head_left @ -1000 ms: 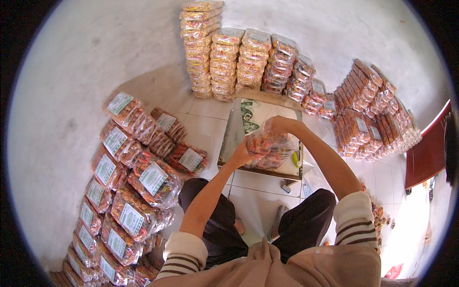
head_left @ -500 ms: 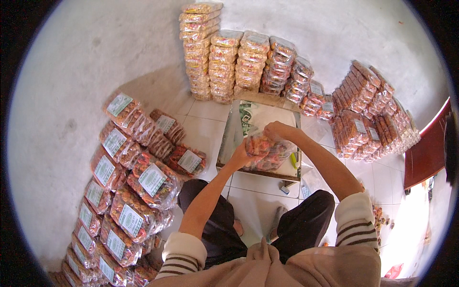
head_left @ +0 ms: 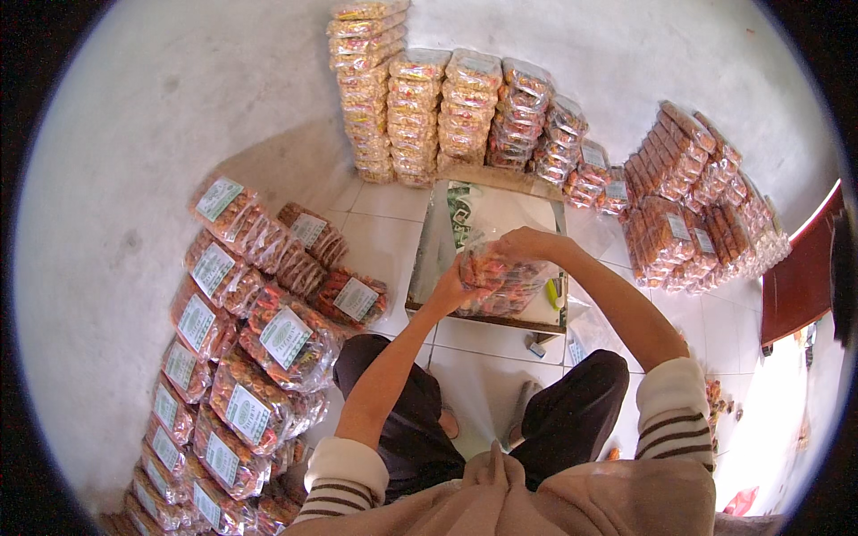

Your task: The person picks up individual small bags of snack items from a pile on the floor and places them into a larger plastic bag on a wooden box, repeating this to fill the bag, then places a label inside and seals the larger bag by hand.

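Note:
A clear plastic bag of reddish-brown snack pieces (head_left: pixel 505 295) rests on the low table (head_left: pixel 431 259) in front of me. My left hand (head_left: pixel 456 282) is closed on the left side of this bag, its fingers partly hidden by plastic. At the bag's upper edge, my right hand (head_left: pixel 525 243) pinches the loose plastic with bent fingers. Beside the bag's right side lies a small yellow-green object (head_left: pixel 553 293) whose kind I cannot make out.
Stacked bags with white-and-green labels (head_left: pixel 246 411) fill the floor at left. Tall columns of pale snack bags (head_left: pixel 416 116) stand against the far wall. More brown packs (head_left: pixel 666 232) are piled at right, near a dark red panel (head_left: pixel 800 277). Scraps lie on the floor.
My right hand has shifted slightly along the bag's upper edge, and the plastic beneath it lies differently. My left hand keeps its hold. The whole view has moved a little.

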The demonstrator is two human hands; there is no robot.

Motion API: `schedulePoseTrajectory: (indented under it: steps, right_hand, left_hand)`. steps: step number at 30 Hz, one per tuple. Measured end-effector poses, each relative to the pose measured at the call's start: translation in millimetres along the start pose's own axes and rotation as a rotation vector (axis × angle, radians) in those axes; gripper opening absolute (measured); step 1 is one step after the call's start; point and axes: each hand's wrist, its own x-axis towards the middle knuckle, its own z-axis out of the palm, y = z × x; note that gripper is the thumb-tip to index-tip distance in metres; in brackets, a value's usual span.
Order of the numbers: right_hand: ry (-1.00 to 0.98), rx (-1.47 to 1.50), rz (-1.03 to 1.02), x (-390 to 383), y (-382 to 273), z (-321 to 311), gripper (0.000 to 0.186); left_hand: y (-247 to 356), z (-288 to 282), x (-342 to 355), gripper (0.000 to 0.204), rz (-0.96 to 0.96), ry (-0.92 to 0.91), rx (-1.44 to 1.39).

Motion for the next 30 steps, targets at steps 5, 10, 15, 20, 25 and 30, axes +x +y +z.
schedulePoseTrajectory:
  steps: [5, 10, 15, 20, 25, 30]
  right_hand:
    - [0.294, 0.135, -0.063, -39, -2, -15, 0.023]
    - [0.162, 0.086, -0.013, -48, -7, -18, 0.022]
    - [0.274, 0.059, -0.077, -38, -13, -11, 0.019]
    - [0.207, -0.04, -0.001, -39, -22, -26, 0.015]
    - [0.393, -0.086, -0.003, -18, -32, -2, 0.02]
    - [0.532, -0.094, 0.079, -59, -31, -28, 0.029]
  left_hand:
    - [2, 3, 2, 0.085, -0.082, -0.037, -0.109]
    - [-7, 17, 3, 0.077, -0.129, -0.043, -0.172]
    - [-28, 7, 4, 0.065, -0.092, -0.07, -0.217]
    - [-23, 5, 7, 0.057, -0.065, -0.072, -0.259]
    - [-51, -16, 7, 0.054, -0.084, -0.114, -0.263]
    - [-37, 8, 18, 0.067, -0.14, -0.194, -0.525]
